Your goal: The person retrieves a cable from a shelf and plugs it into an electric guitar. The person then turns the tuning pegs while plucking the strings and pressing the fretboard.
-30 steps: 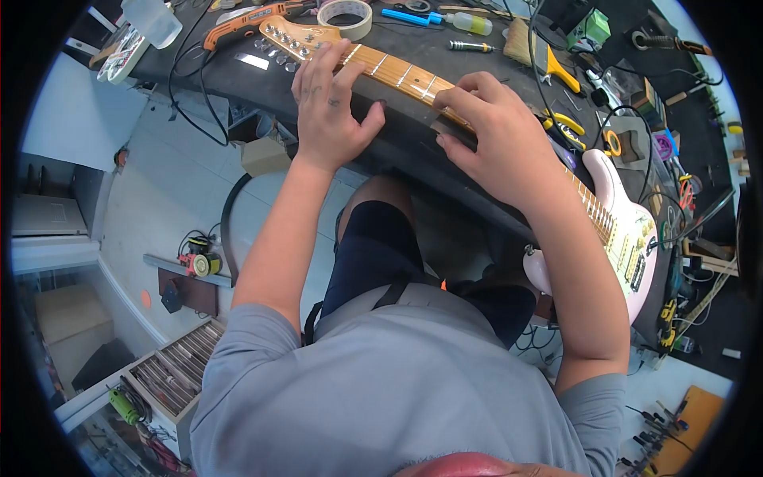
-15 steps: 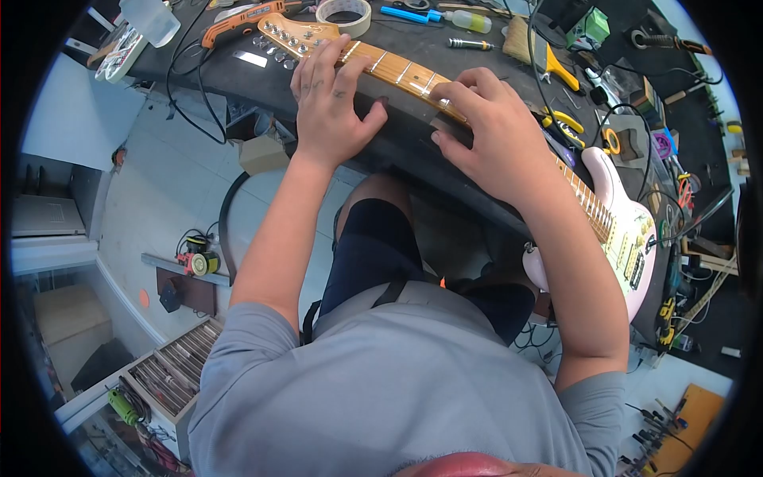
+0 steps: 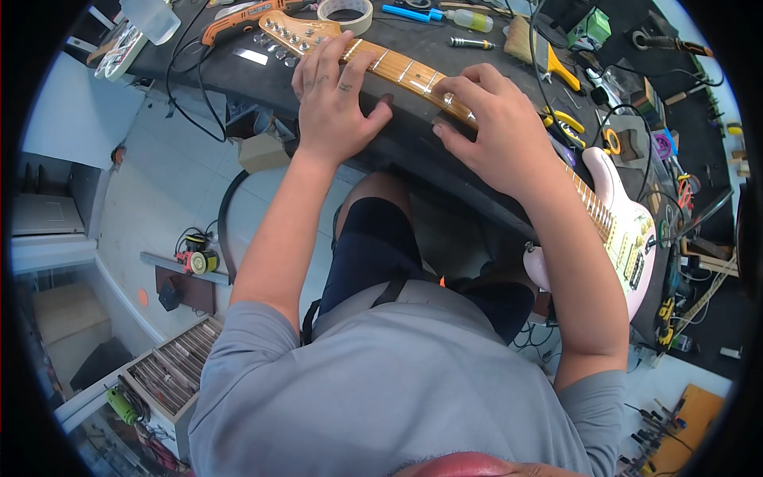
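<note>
An electric guitar with a pale pink body lies across the dark workbench, its wooden neck running up to the headstock at upper left. My left hand rests its fingertips on the neck beside the headstock, fingers stretched out and thumb spread away. Farther along the fretboard, my right hand lies over the neck with bent fingers touching it. Its thumb hangs apart on the near side. Neither hand wraps round the neck. Part of the fretboard is hidden behind my right hand and forearm.
Behind the neck lie a tape roll, an orange tool, a yellow-handled brush and yellow-handled pliers. Black cables cross the bench on both sides. A drawer box of tools stands at lower left.
My right hand has shifted slightly right along the neck, toward the body. My left hand stays by the headstock, its thumb moved slightly. The guitar has not visibly moved.
</note>
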